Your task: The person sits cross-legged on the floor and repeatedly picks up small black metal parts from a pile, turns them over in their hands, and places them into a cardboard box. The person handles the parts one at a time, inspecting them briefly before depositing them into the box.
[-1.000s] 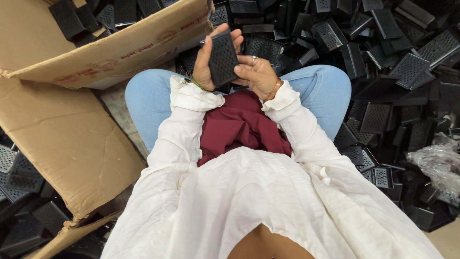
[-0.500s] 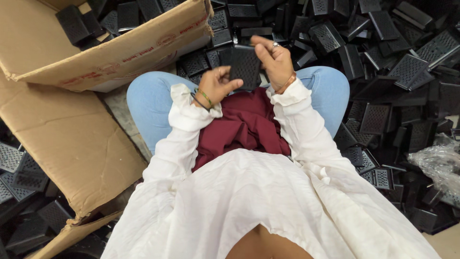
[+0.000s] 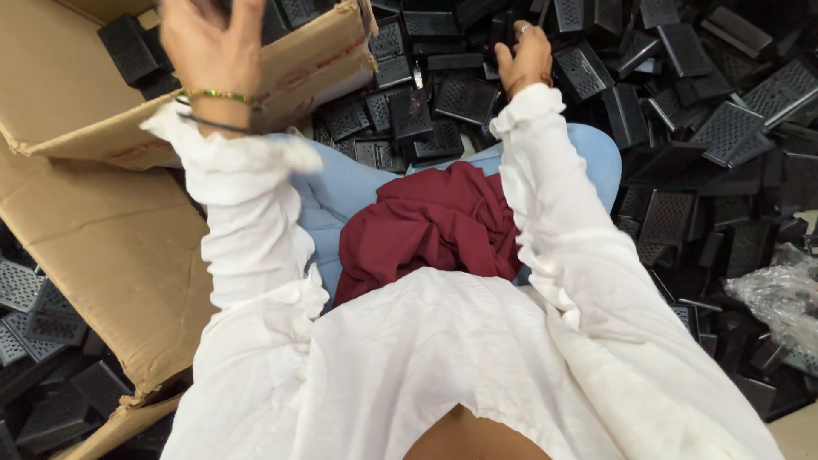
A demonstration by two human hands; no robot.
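Note:
My left hand (image 3: pixel 209 51) is raised over the open cardboard box (image 3: pixel 77 102) at the upper left. Its fingers are spread, their tips are cut off by the frame's top edge, and nothing shows in it. My right hand (image 3: pixel 524 60) reaches forward into the pile of black perforated plastic parts (image 3: pixel 460 98) beyond my knees. Its fingers curl down among the parts and are hidden from me. Several black parts (image 3: pixel 128 47) lie inside the box. I sit with a dark red cloth (image 3: pixel 426 226) on my lap.
Black perforated parts (image 3: pixel 724 128) cover the floor ahead and to the right, and more (image 3: pixel 34 298) lie at the left under the box flap. A crumpled clear plastic bag (image 3: pixel 780 294) lies at the right edge.
Both hands held one black part in front of me. Now my left hand has swung up and left over the box, and my right hand has moved forward into the pile.

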